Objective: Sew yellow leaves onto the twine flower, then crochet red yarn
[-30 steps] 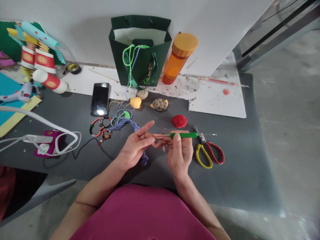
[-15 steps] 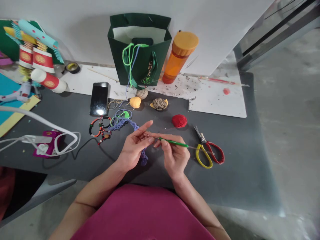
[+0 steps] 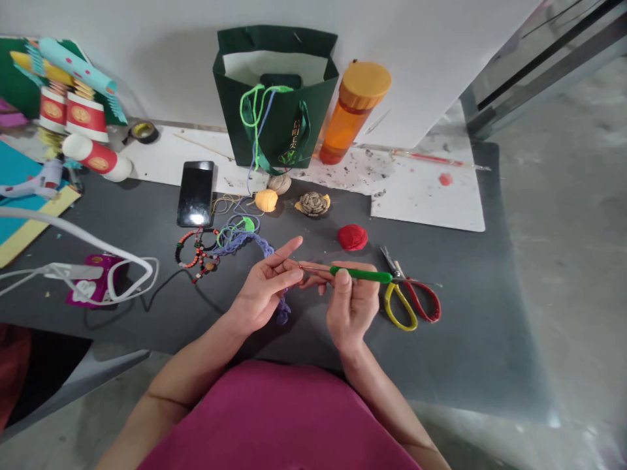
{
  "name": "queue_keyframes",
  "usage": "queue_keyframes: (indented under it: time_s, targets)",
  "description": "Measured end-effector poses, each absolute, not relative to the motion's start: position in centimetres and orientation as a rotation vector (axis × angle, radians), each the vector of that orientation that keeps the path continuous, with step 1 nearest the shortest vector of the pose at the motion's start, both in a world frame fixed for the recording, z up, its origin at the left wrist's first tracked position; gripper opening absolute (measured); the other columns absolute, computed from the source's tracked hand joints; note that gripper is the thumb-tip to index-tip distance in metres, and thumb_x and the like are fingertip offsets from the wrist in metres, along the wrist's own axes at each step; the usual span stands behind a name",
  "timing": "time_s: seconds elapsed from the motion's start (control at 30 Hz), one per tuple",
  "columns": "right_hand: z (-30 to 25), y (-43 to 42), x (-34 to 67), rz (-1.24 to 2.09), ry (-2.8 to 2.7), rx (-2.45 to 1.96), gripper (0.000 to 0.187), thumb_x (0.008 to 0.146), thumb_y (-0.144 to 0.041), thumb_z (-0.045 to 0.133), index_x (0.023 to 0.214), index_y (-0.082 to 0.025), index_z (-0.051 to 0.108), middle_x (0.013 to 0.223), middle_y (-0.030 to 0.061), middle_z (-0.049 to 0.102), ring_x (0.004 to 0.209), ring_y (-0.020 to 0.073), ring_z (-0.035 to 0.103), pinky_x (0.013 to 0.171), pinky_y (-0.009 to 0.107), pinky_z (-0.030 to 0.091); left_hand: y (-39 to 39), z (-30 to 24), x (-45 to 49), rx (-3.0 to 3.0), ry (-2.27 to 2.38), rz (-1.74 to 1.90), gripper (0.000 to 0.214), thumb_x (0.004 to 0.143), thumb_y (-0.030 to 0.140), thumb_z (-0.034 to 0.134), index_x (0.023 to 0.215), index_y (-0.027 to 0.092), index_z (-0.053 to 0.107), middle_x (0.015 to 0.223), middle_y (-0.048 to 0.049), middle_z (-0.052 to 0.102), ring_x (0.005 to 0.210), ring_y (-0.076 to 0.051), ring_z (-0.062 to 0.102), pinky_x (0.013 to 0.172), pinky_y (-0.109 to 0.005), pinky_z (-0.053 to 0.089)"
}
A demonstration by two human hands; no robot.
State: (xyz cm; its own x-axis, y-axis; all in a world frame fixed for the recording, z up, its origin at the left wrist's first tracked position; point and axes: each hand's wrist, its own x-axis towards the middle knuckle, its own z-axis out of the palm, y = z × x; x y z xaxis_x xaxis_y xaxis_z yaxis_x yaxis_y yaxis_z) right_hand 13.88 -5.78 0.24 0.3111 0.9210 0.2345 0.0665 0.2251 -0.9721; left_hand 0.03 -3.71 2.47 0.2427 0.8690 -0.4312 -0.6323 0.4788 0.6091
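Note:
My right hand (image 3: 350, 301) is closed round a green-handled crochet hook (image 3: 360, 275), whose metal tip points left toward my left hand. My left hand (image 3: 267, 287) pinches purple yarn (image 3: 245, 243) between thumb and fingers, with the index finger stretched out; a small purple crocheted piece (image 3: 283, 314) hangs below it. The yarn runs up and left across the dark table (image 3: 480, 326) toward a green paper bag (image 3: 277, 98).
Yellow-and-red scissors (image 3: 409, 297) lie just right of my right hand. A red yarn ball (image 3: 351, 237), a tan rosette (image 3: 312, 203), a yellow ball (image 3: 266, 200), a phone (image 3: 196, 193), beaded bracelets (image 3: 196, 248) and an orange bottle (image 3: 353, 111) sit beyond. White cables (image 3: 98, 261) and paper cups (image 3: 81, 124) are at left.
The hook, tilted down to the right half a second ago, is level again and my right hand has shifted slightly right. My left hand keeps its place.

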Motion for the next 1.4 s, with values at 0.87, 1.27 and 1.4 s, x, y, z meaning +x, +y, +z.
queue_keyframes:
  time_s: [0.87, 1.27, 1.4]
  targets:
    - [1.1, -5.4, 13.9, 0.511, -1.461, -1.006, 0.018, 0.094, -0.014, 0.067, 0.105, -0.026, 0.074, 0.1, 0.0047, 0.083, 0.083, 0.0199, 0.079, 0.071, 0.034, 0.063, -4.1, 2.5, 0.5, 0.351, 0.773, 1.107, 0.076, 0.069, 0.019, 0.091, 0.139, 0.023, 0.064, 0.066, 0.009, 0.068, 0.065, -0.006, 0.061, 0.073, -0.021, 0.048]
    - [1.0, -5.1, 13.8, 1.066, -0.922, -1.08, 0.019, 0.103, -0.045, 0.051, 0.097, -0.028, 0.052, 0.073, -0.0012, 0.077, 0.046, 0.0144, 0.065, 0.043, 0.027, 0.046, -3.7, 2.4, 0.2, 0.336, 0.77, 1.049, 0.057, 0.066, 0.023, 0.093, 0.121, 0.025, 0.077, 0.064, 0.0074, 0.063, 0.063, -0.007, 0.056, 0.067, -0.024, 0.041]
    - [0.9, -4.8, 13.6, 1.252, -0.829, -1.013, 0.02, 0.1, -0.044, 0.059, 0.094, -0.025, 0.059, 0.069, -0.0029, 0.076, 0.048, 0.0129, 0.065, 0.045, 0.025, 0.047, -3.8, 2.4, 0.3, 0.361, 0.749, 1.034, 0.055, 0.066, 0.023, 0.093, 0.118, 0.027, 0.078, 0.072, 0.0044, 0.069, 0.067, -0.008, 0.058, 0.071, -0.026, 0.044]
